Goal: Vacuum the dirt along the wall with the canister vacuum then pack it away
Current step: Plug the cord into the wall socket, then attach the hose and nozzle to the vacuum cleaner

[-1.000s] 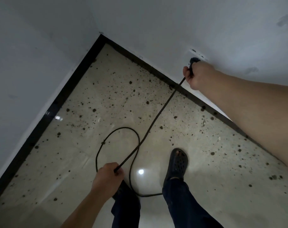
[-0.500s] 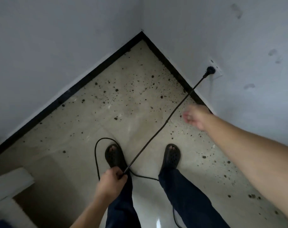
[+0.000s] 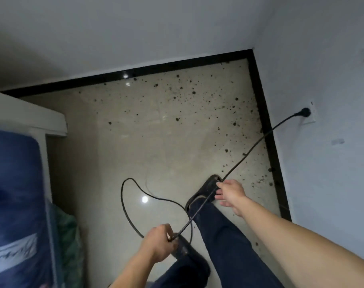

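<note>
Here, in the head view, the person looks down into a corner of the room. The left hand (image 3: 158,243) is low in the middle, its fingers curled round the black power cord (image 3: 260,142) and gripping it. From that grip the cord runs taut, up and to the right, across the dark trouser leg and over the right shoe (image 3: 206,190), to the plug (image 3: 305,111), which sits in the white wall socket (image 3: 312,119) on the right wall.

The right hand (image 3: 231,193) is open, fingers straight and spread, just beside the taut cord above the right shoe. Whether a fingertip touches the cord I cannot tell.

A slack loop (image 3: 121,196) of the same cord lies on the glossy beige floor (image 3: 135,142), left of the legs, and curves back toward the left hand. The left shoe (image 3: 184,249) is just beneath that hand.

Dark specks of dirt (image 3: 193,92) are scattered over the floor. They are thickest near the black skirting board (image 3: 264,121) along the far wall and the right wall, and thin out toward the middle.

At the left edge stands a white piece of furniture (image 3: 31,115), with a large blue object (image 3: 15,194) in front of it and something green (image 3: 67,235) low beside that.
</note>
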The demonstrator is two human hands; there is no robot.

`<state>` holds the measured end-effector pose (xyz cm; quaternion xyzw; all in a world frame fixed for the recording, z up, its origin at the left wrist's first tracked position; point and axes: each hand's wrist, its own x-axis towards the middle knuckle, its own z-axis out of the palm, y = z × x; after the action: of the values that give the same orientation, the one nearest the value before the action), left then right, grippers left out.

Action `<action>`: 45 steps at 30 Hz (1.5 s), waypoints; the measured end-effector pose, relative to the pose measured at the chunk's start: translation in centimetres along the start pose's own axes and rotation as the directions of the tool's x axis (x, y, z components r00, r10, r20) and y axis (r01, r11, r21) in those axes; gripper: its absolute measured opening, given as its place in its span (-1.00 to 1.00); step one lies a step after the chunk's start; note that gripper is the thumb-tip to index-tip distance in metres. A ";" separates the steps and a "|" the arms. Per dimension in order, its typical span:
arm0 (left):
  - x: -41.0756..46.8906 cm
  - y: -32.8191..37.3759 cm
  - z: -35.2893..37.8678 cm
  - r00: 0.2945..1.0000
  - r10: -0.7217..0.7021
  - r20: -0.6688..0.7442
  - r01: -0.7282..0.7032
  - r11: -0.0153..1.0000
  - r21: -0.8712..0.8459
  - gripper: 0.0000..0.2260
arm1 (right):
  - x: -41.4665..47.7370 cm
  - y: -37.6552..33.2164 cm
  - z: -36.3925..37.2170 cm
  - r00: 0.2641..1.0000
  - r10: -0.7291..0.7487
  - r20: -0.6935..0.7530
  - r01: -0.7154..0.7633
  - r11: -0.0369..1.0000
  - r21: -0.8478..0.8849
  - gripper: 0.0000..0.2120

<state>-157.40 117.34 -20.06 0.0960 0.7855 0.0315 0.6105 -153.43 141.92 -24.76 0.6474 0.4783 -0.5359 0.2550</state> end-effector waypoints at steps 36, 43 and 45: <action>-37.5 -13.2 33.5 0.703 -0.626 -0.336 0.010 0.481 -0.876 -0.90 | -32.9 25.5 3.9 0.753 -0.279 0.596 0.653 0.208 -0.728 -0.85; -43.8 -18.8 45.6 0.599 -0.764 -0.239 -0.006 0.294 -0.956 -0.96 | -38.7 36.6 8.8 0.673 -0.175 0.719 0.732 0.017 -0.681 -0.86; -44.6 -20.4 49.2 0.598 -0.775 -0.205 -0.003 0.254 -0.967 -0.96 | -39.7 40.0 10.0 0.654 -0.165 0.738 0.747 -0.017 -0.665 -0.84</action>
<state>-101.67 85.54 6.57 -0.4912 0.7817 0.3195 0.2135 -120.98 103.26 2.18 -0.0206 0.8145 -0.2947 0.4993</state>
